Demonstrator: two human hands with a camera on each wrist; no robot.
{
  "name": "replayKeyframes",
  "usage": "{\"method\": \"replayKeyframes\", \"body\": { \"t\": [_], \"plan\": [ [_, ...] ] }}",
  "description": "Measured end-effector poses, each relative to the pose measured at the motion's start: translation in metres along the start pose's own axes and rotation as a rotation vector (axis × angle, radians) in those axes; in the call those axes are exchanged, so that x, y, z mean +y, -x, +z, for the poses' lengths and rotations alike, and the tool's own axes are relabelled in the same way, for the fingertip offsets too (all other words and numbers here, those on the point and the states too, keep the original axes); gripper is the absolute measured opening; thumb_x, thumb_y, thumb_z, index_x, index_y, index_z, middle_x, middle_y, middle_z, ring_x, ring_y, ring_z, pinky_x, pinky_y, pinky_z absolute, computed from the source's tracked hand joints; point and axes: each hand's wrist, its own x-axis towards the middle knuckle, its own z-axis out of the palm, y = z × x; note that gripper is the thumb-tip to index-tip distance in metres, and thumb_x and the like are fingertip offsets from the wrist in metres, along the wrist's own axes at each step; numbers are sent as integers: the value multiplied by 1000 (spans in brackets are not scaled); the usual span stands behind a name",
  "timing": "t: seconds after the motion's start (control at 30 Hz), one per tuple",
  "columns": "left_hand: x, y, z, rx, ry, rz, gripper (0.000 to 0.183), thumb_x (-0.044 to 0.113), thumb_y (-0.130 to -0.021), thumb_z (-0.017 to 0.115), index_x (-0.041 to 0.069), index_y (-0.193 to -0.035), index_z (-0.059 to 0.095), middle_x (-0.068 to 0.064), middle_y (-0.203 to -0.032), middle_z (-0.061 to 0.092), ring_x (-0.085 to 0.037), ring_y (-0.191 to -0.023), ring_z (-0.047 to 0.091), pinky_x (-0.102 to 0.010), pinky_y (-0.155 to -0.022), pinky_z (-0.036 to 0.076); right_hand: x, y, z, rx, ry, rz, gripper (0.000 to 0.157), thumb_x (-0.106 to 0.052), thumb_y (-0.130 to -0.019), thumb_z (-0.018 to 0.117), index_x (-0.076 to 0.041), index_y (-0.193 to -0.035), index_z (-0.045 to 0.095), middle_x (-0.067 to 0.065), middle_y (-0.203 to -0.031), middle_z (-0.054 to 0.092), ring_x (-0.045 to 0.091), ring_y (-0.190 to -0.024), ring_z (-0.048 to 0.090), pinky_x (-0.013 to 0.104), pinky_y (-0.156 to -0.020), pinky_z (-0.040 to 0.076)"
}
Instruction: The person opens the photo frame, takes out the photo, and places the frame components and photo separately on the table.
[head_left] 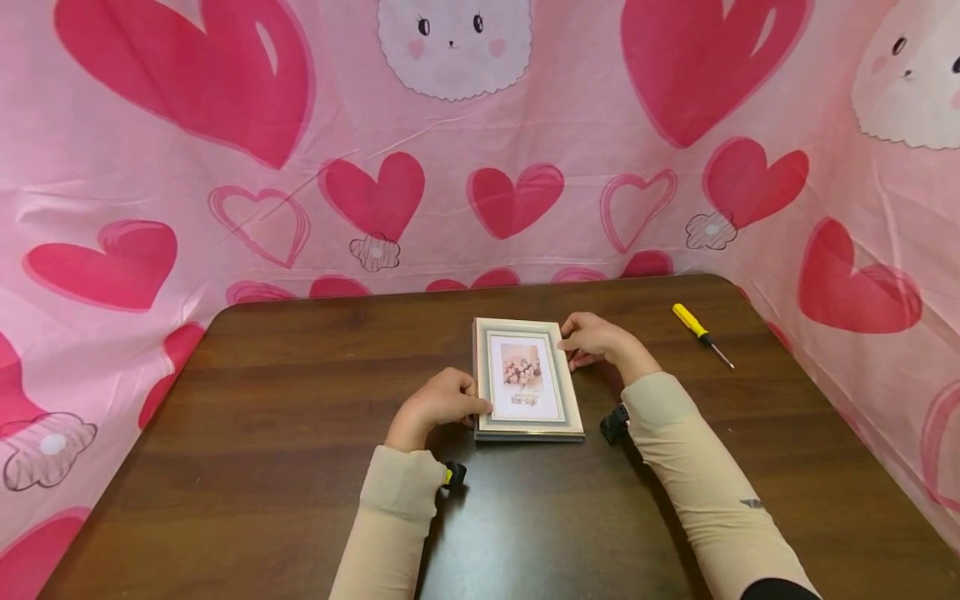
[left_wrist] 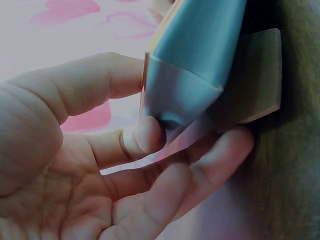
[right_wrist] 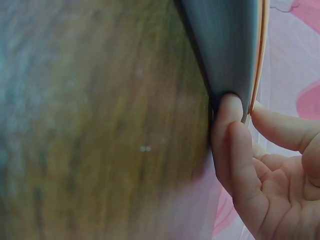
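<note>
A picture frame with a cream and grey border lies face up over the brown table, showing a pink flower print and the words "free style". At its lower left side, my left hand grips the edge, thumb on the front face and fingers along the side and below. My right hand pinches the upper right edge, with the thumb at the front rim and fingers against the grey side. In the left wrist view, a brown panel juts out from under the frame's grey side.
A screwdriver with a yellow and black handle lies at the table's back right. The wooden table runs back to a pink cloth printed with hearts. Small black wrist cameras hang below both cuffs.
</note>
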Motion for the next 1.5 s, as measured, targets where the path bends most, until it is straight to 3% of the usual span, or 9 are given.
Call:
{"method": "replayKeyframes", "body": {
  "t": [0.33,0.57,0.9,1.13,1.5],
  "plan": [
    [1,-1,0,-17,-4,39,40,10,-85,72,11,-55,46,0,-55,51,-18,-59,62,-22,-55,44,2,1,0,-5,-6,-5,32,-7,-99,58,7,-123,42,9,-79,58,13,-59,62,21,-59,56],
    [1,0,-3,3,-14,99,39,12,-84,73,11,-56,46,-1,-56,52,-28,-65,65,-22,-55,40,1,2,1,8,-21,10,34,-7,-99,59,7,-125,42,8,-80,59,14,-60,62,22,-60,57],
    [4,-1,-5,-4,-13,131,39,13,-84,73,11,-58,45,2,-57,51,-26,-64,63,-23,-53,37,2,1,1,4,-31,11,34,-7,-99,57,7,-127,43,7,-80,60,13,-62,63,21,-60,57],
    [8,1,-9,5,14,146,38,13,-86,72,10,-60,44,1,-57,49,-13,-54,47,-24,-50,32,2,1,1,-14,-52,3,35,-7,-99,58,7,-127,43,6,-79,60,13,-62,63,22,-61,57],
    [16,8,-13,24,40,182,39,12,-86,72,10,-60,43,3,-56,40,-12,-54,37,-24,-49,28,-1,1,2,-60,-60,8,27,-5,-100,55,7,-121,43,5,-75,61,12,-62,66,19,-58,54]
  ]
}}
